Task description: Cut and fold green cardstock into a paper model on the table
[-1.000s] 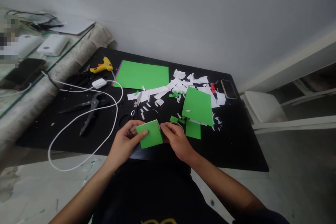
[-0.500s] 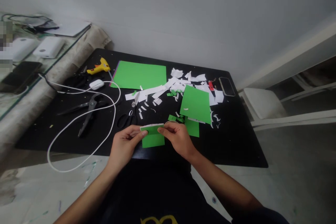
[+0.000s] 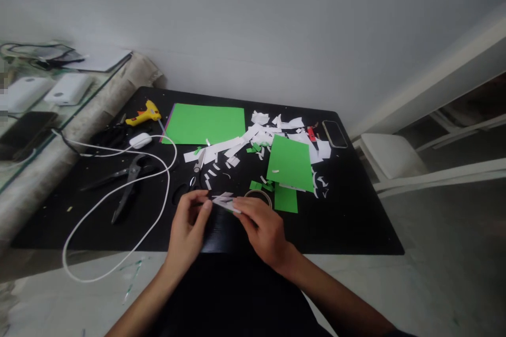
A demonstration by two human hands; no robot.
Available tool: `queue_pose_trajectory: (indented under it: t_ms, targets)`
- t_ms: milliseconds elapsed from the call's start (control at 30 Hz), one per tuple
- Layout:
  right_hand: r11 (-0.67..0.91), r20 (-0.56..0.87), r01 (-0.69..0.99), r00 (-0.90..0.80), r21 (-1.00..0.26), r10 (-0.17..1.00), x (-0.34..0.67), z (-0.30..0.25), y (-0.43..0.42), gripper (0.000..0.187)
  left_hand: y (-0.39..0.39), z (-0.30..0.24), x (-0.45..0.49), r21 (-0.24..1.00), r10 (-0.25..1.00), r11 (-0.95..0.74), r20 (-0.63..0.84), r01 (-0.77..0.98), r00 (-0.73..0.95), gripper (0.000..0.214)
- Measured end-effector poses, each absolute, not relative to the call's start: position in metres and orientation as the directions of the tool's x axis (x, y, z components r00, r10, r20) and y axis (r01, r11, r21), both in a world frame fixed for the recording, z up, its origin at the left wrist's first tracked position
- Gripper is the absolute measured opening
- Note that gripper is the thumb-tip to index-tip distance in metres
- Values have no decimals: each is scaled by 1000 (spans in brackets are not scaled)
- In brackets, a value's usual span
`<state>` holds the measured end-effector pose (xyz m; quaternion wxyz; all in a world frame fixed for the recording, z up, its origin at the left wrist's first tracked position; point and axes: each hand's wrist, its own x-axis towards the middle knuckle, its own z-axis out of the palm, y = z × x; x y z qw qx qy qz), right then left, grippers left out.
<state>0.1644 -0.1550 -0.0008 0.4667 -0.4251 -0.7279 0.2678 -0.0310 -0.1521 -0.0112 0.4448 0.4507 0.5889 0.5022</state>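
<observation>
A small piece of paper (image 3: 226,203), white on the face I see with a thin green edge below, is tilted nearly edge-on just above the near side of the table. My right hand (image 3: 263,226) pinches its right end between thumb and fingers. At the left end, the thumb and curled fingers of my left hand (image 3: 188,224) close on its edge. Beyond my right hand a tape roll (image 3: 259,193) lies partly covered by it. Scissors (image 3: 195,174) rest just past my left hand, their handles partly hidden. Green sheets (image 3: 291,162) overlap to the right.
White paper scraps (image 3: 272,129) spread across the middle. A large green sheet (image 3: 205,124), a yellow glue gun (image 3: 146,114), pliers-like dark tool (image 3: 132,174) and looped white cable (image 3: 168,189) lie left. A phone (image 3: 334,134) sits far right; a white chair (image 3: 391,155) stands beside the table.
The paper piece has turned from showing its flat green face to showing white, nearly edge-on. My right hand has rolled over it, and the tape roll shows more. The view has shifted slightly.
</observation>
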Motion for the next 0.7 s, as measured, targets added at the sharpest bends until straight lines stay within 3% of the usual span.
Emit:
queue_pose_trajectory:
  t_ms: [100, 233, 333, 400, 467, 533, 633, 700]
  targets:
    - [604, 517, 401, -313, -688, 797, 161, -9, -162, 35, -152, -17, -27, 979, 971, 197, -203, -56, -127, 43]
    - [673, 516, 361, -443, -646, 733, 160, -16, -171, 35, -149, -18, -24, 965, 974, 200, -215, -169, -77, 46]
    - [679, 550, 287, -417, -675, 723, 165, -15, -176, 45, -147, -17, -25, 960, 972, 214, -227, -178, -59, 39]
    - [623, 547, 277, -307, -731, 779, 168, -13, -175, 47, -147, -16, -26, 955, 967, 239, -251, -178, -47, 37]
    - [449, 428, 283, -135, -847, 893, 170, -12, -171, 37, -147, -15, -28, 952, 964, 254, -264, -173, -37, 36]
    - [148, 150, 187, 0, -971, 989, 171, -12, -162, 29, -147, -14, -29, 954, 965, 255, -262, -155, -23, 33]
    - [-280, -275, -45, -95, -959, 957, 172, -11, -147, 38, -146, -13, -31, 960, 969, 247, -248, -129, 11, 30]
    - [-401, -376, -103, -196, -910, 905, 173, -8, -141, 40, -145, -12, -33, 961, 969, 246, -243, -126, 31, 29]
